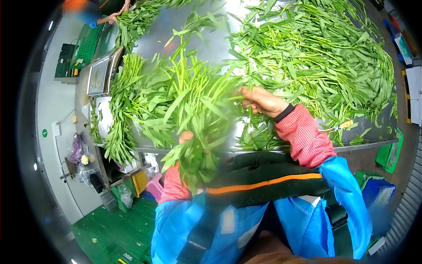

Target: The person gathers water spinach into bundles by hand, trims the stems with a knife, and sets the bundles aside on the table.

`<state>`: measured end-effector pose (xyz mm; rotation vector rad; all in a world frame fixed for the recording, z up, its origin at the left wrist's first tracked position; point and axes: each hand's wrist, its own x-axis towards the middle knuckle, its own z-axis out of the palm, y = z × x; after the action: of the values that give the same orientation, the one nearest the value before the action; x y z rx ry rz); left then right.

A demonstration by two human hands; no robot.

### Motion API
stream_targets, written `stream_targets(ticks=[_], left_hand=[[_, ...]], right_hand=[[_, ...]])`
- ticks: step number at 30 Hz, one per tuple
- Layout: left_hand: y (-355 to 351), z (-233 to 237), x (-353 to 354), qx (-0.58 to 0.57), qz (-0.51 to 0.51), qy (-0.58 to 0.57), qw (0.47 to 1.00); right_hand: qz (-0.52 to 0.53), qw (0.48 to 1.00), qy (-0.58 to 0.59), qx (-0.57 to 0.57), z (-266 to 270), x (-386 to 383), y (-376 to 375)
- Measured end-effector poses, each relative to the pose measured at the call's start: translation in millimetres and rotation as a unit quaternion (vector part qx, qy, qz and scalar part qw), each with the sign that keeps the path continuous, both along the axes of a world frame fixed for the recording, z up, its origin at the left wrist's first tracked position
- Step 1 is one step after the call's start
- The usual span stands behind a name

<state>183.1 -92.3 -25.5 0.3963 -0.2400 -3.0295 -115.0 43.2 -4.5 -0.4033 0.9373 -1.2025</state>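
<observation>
A thick bunch of water spinach (193,110), its stems pointing up and away, rests in my left hand (186,137). Leaves cover most of that hand, and only a few knuckles show. My right hand (263,100) is closed in a pinch on a green stem at the bunch's right side. To the right, a large heap of water spinach (316,57) spreads over the metal table (154,39). More bundles (121,110) lie at the left edge, their leaves hanging over the front.
A blade with a yellow handle (346,125) lies at the table's front right. A scale (99,75) stands at the left. Green crates (88,46) are behind it, near another person's hand (110,18). A pink stool (154,186) is below the table.
</observation>
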Motion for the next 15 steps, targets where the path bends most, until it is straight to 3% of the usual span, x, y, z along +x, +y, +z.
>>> stream_targets(ticks=[4,6,7,8,10,12,13,15], left_hand=[[4.0,-0.2,5.1,0.002,-0.032,0.028,0.999],[14.7,11.6,-2.4,0.025,-0.009,0.059,0.998],[16.1,8.8,3.6,0.024,0.005,0.044,0.999],[19.2,23.8,0.5,-0.015,0.017,-0.019,1.000],[25.7,54.0,-5.6,-0.090,0.025,-0.151,0.984],[47.1,74.7,-35.0,-0.042,0.075,-0.078,0.993],[48.1,74.4,-40.6,-0.048,0.051,0.002,0.998],[51.4,73.5,-40.1,-0.070,0.082,-0.008,0.994]], right_hand=[[-0.096,0.985,0.139,0.034,7.7,-22.7,3.0],[-0.214,0.965,0.112,0.098,-0.3,-48.5,13.1],[-0.214,0.975,0.035,0.045,-12.4,-63.3,26.3],[-0.209,0.977,-0.043,-0.007,-23.7,-74.5,36.1],[-0.223,0.972,-0.066,0.035,-9.5,-65.0,49.2],[-0.248,0.965,-0.054,0.058,-17.6,-57.8,56.8],[-0.288,0.953,-0.066,0.074,-22.3,-61.5,59.8],[-0.369,0.913,-0.138,0.103,-41.7,-79.9,68.7]])
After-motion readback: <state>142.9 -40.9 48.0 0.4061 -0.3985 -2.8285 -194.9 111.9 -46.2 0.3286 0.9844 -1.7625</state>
